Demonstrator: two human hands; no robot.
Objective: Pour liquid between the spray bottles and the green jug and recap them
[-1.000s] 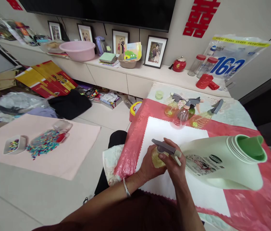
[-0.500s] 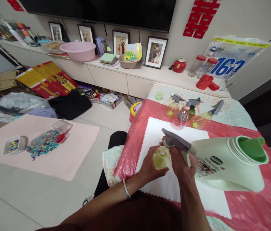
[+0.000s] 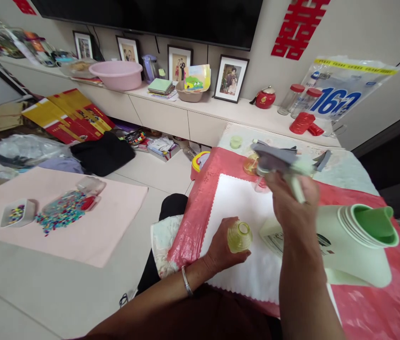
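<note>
My left hand (image 3: 224, 251) is wrapped round a small clear bottle (image 3: 239, 235) of yellowish liquid, its mouth uncovered, standing on the white cloth (image 3: 242, 198). My right hand (image 3: 294, 200) is raised above the cloth and grips a grey trigger spray head (image 3: 274, 158) with its white tube hanging down; the head is blurred by motion. A large pale green detergent jug (image 3: 358, 243) lies on its side to the right, touching my right forearm.
Other spray bottles (image 3: 251, 163) stand at the table's far side, partly hidden behind my right hand. A red plastic sheet (image 3: 200, 208) covers the table. On the floor to the left lies a pink mat (image 3: 90, 231) with coloured beads (image 3: 61, 212) and small trays.
My right hand has lifted the spray head off the small bottle and carried it up and to the right. The left hand keeps the bottle in place.
</note>
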